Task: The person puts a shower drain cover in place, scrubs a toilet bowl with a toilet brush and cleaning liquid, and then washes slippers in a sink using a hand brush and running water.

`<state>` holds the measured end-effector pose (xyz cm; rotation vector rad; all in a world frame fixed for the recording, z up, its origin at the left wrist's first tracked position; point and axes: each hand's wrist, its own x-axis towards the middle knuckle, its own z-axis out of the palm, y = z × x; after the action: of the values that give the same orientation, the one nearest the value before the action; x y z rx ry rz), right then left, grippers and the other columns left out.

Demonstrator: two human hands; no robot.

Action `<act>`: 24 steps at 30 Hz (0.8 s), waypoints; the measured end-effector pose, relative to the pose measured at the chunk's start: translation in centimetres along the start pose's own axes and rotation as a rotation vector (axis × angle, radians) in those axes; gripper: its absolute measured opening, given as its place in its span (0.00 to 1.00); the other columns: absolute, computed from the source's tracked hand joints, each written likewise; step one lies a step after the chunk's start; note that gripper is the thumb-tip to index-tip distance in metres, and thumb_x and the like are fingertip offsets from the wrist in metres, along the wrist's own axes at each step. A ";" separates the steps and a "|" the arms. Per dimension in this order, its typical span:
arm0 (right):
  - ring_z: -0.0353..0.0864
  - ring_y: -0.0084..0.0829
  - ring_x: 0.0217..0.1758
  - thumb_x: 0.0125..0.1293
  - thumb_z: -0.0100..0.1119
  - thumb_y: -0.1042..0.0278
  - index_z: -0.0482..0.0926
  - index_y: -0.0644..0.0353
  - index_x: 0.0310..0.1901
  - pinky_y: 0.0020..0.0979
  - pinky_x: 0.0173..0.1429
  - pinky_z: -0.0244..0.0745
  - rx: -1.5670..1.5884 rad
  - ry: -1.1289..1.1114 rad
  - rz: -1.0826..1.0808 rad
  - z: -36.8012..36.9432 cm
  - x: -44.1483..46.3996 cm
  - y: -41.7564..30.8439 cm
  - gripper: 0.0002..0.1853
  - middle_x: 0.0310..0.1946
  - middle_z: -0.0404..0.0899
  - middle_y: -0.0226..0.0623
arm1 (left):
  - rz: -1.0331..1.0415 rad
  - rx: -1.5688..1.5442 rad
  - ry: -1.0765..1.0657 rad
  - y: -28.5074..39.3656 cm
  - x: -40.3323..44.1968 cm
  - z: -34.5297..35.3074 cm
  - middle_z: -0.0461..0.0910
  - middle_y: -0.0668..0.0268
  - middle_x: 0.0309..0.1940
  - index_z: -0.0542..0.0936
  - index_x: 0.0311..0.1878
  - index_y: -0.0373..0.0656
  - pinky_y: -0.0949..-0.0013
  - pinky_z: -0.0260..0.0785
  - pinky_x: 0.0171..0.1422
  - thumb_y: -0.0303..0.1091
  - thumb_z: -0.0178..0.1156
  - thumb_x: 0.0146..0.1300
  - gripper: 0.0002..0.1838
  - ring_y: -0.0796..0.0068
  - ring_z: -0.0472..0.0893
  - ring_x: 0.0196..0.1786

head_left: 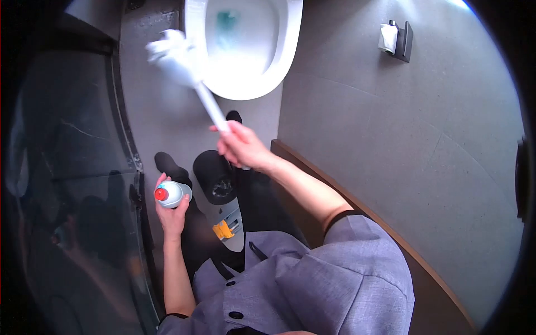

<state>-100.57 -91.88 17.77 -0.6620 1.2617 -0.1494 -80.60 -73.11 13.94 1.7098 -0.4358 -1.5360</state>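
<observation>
My right hand (244,146) is closed around the white handle of a toilet brush (207,105). The brush's white head, smeared by motion, is raised just left of the toilet bowl's rim. Blue-green liquid (226,23) lies inside the white toilet bowl (244,92) at the top of the view. In my left hand (172,219) I grip a pale bottle (177,195) with a red cap, low on the left side. Its cap points up toward the camera, and its label is hidden.
A black bin (209,173) stands on the floor between my feet. Behind it lies a yellow and grey item (224,229). A dark glossy panel (78,139) runs along the left. On the right wall hangs a toilet paper holder (403,44) with a white roll.
</observation>
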 end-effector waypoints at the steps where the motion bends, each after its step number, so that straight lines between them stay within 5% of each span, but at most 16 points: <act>1: 0.65 0.15 0.17 0.76 0.43 0.60 0.72 0.59 0.53 0.21 0.18 0.62 -0.001 -0.033 0.049 1.3 1.7 0.2 0.14 0.20 0.68 0.26 | -0.002 -0.023 0.000 -1.4 -0.2 0.5 0.69 0.54 0.61 0.63 0.68 0.39 0.64 0.64 0.66 0.24 0.67 0.50 0.40 0.65 0.72 0.63; 5: 0.79 0.31 0.25 0.71 0.50 0.60 0.77 0.65 0.38 0.36 0.30 0.74 -0.463 0.344 -0.430 2.9 20.1 9.1 0.15 0.22 0.78 0.39 | -0.090 -0.087 0.038 -6.0 0.0 3.8 0.70 0.56 0.60 0.64 0.67 0.40 0.67 0.65 0.65 0.23 0.69 0.49 0.40 0.68 0.72 0.61; 7: 0.81 0.58 0.41 0.68 0.49 0.60 0.78 0.66 0.38 0.49 0.45 0.75 -0.603 0.595 -0.393 3.3 29.3 10.3 0.16 0.33 0.80 0.57 | -0.119 -0.072 0.041 -8.9 1.1 5.5 0.69 0.56 0.60 0.63 0.67 0.39 0.66 0.64 0.66 0.21 0.69 0.47 0.41 0.68 0.72 0.61; 10: 0.79 0.60 0.46 0.69 0.48 0.55 0.76 0.67 0.40 0.52 0.50 0.74 -0.514 0.723 -0.164 0.8 41.1 14.0 0.19 0.38 0.80 0.60 | -0.095 -0.041 0.056 -14.7 3.3 9.2 0.69 0.58 0.61 0.64 0.66 0.39 0.66 0.64 0.67 0.20 0.69 0.45 0.41 0.67 0.71 0.63; 12: 0.78 0.59 0.48 0.70 0.46 0.52 0.76 0.65 0.43 0.51 0.50 0.73 -0.676 0.529 -0.214 -3.8 42.7 19.7 0.21 0.39 0.80 0.58 | -0.007 0.070 0.028 -17.7 5.1 11.5 0.68 0.55 0.63 0.68 0.59 0.39 0.63 0.64 0.68 0.21 0.72 0.42 0.38 0.61 0.71 0.64; 16: 0.79 0.54 0.49 0.72 0.43 0.45 0.78 0.52 0.51 0.50 0.52 0.73 -1.358 0.287 -0.141 -26.2 33.5 35.3 0.22 0.44 0.81 0.51 | -0.044 -0.013 -0.106 -17.8 7.0 14.8 0.67 0.53 0.64 0.68 0.59 0.42 0.61 0.62 0.69 0.22 0.72 0.42 0.37 0.59 0.69 0.67; 17: 0.79 0.53 0.51 0.71 0.43 0.43 0.77 0.52 0.52 0.49 0.54 0.73 -1.400 0.348 0.258 -29.0 28.7 32.7 0.23 0.45 0.81 0.52 | 0.028 -0.001 -0.145 -17.7 6.9 15.0 0.67 0.53 0.64 0.68 0.59 0.43 0.59 0.62 0.69 0.23 0.73 0.42 0.38 0.57 0.69 0.67; 18: 0.79 0.54 0.52 0.71 0.42 0.42 0.76 0.54 0.53 0.48 0.55 0.73 -1.438 0.409 0.313 -33.3 25.3 31.8 0.25 0.45 0.80 0.54 | -0.002 0.044 -0.191 -17.3 6.8 15.2 0.67 0.53 0.64 0.68 0.59 0.43 0.58 0.62 0.69 0.25 0.74 0.42 0.38 0.56 0.69 0.67; 21: 0.80 0.53 0.50 0.72 0.41 0.43 0.76 0.59 0.52 0.47 0.53 0.74 -1.453 0.820 0.260 -46.4 24.4 29.8 0.26 0.42 0.81 0.56 | -0.015 0.149 -0.198 -18.0 6.6 16.0 0.70 0.53 0.60 0.68 0.56 0.42 0.55 0.63 0.66 0.29 0.77 0.38 0.39 0.51 0.72 0.63; 24: 0.80 0.54 0.47 0.73 0.41 0.45 0.76 0.62 0.49 0.46 0.51 0.75 -1.157 0.861 0.207 -49.4 30.8 25.4 0.26 0.39 0.81 0.56 | -0.060 0.252 -0.213 -18.6 6.4 16.4 0.70 0.54 0.61 0.68 0.56 0.44 0.54 0.62 0.67 0.30 0.76 0.39 0.38 0.52 0.71 0.63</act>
<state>-142.11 -104.08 -28.75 -1.5346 2.2398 0.5837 -99.24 -71.03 -3.45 1.7661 -0.7192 -1.7766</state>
